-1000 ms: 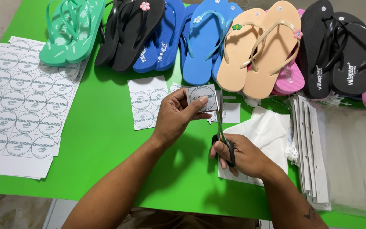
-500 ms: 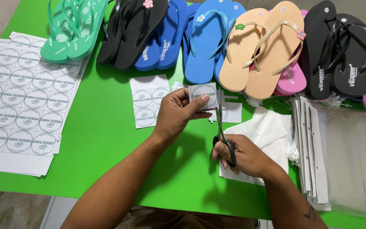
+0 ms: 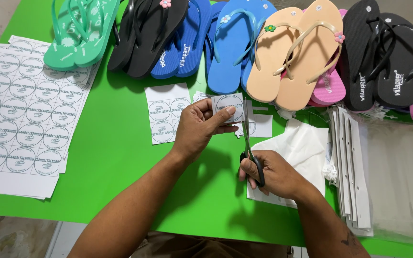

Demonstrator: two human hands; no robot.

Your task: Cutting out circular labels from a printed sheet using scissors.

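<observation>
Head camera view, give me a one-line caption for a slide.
Left hand holds a round-printed paper label while right hand cuts it with scissors over a green table.

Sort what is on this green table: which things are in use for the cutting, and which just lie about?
In use: left hand holding a small paper label; right hand working the scissors; cut label piece; big label sheets.

Lying about: flip-flops; white plastic bags; card strips.
</observation>
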